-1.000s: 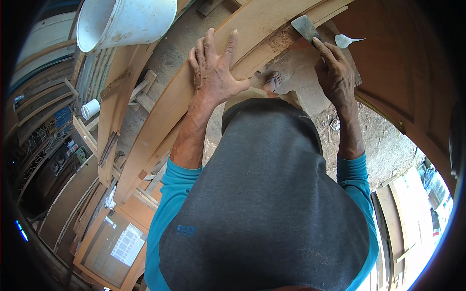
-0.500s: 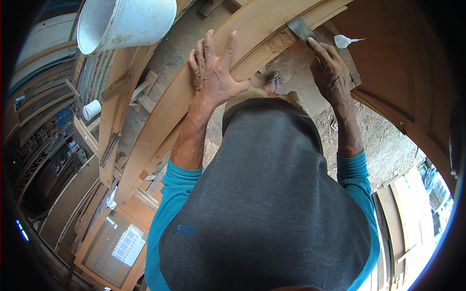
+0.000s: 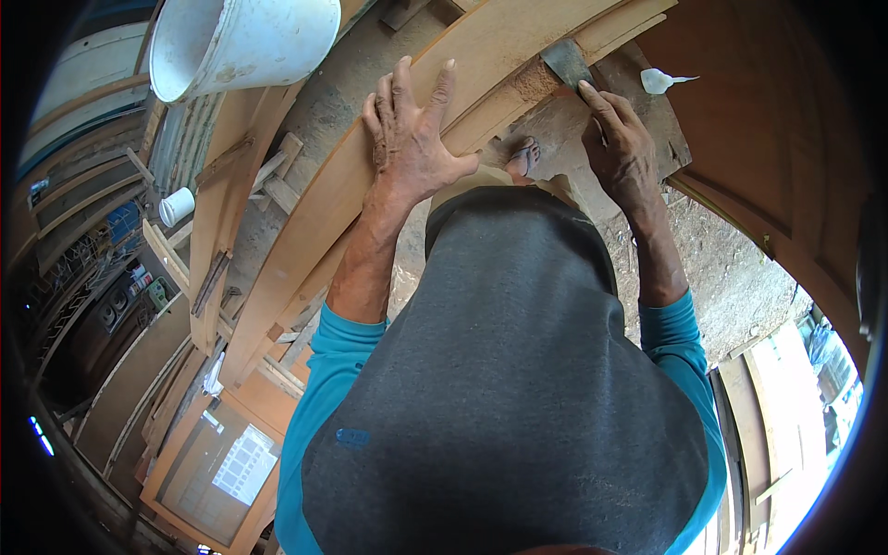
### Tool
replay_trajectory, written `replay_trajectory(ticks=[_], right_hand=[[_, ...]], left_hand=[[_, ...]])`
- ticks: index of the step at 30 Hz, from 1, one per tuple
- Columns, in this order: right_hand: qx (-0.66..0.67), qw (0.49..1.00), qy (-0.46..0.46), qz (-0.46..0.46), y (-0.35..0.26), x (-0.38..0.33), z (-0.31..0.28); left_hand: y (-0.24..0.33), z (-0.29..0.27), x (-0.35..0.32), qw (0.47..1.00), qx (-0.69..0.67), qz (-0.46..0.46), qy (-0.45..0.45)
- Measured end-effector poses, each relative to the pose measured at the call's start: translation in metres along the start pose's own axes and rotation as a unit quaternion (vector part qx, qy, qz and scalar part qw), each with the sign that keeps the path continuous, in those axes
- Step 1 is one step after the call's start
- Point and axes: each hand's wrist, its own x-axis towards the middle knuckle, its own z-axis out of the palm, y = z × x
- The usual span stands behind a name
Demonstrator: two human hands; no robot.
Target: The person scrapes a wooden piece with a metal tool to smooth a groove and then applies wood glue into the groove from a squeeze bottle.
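Observation:
My left hand (image 3: 412, 139) lies with fingers spread on a long wooden panel (image 3: 305, 217), thumb reaching toward its near side. In my right hand (image 3: 622, 139) is a scraper, a flat metal putty knife (image 3: 566, 63) with a wide blade; its handle is mostly hidden in the closed fingers. The blade's edge meets a strip of the panel beside a patch of brown, crumbly material like sawdust or filler (image 3: 533, 81). A white nozzle-shaped piece (image 3: 657, 81) lies to the right of the scraper.
A white bucket (image 3: 268, 42) stands at the upper left, and a small white cup (image 3: 176, 207) is below it. Boards (image 3: 217, 222) lean on the left. A brown wooden panel (image 3: 749, 120) fills the upper right. A framed glass door (image 3: 208, 462) sits at lower left.
My right hand and the putty knife have shifted slightly left and nearer, the blade now overlapping the crumbly patch's right end more. My left hand stays in place on the panel.

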Motion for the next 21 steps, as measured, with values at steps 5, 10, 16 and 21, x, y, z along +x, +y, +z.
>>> replay_trajectory(ticks=[5, 10, 16, 21], right_hand=[[0.004, 1.0, -0.004, -0.004, -0.006, -0.005, 0.002], [0.001, 1.0, -0.009, -0.003, -0.009, -0.006, 0.004], [0.005, 1.0, -0.016, -0.006, -0.012, -0.009, 0.006], [0.027, 1.0, -0.009, -0.006, -0.015, -0.012, 0.008]], left_hand=[[0.001, 0.0, 0.001, 1.0, 0.003, -0.001, -0.003], [0.001, 0.0, 0.0, 1.0, 0.003, -0.008, -0.01], [0.001, 0.001, 0.0, 1.0, 0.004, -0.008, -0.009], [0.002, -0.001, 0.001, 1.0, -0.001, -0.011, -0.014]])
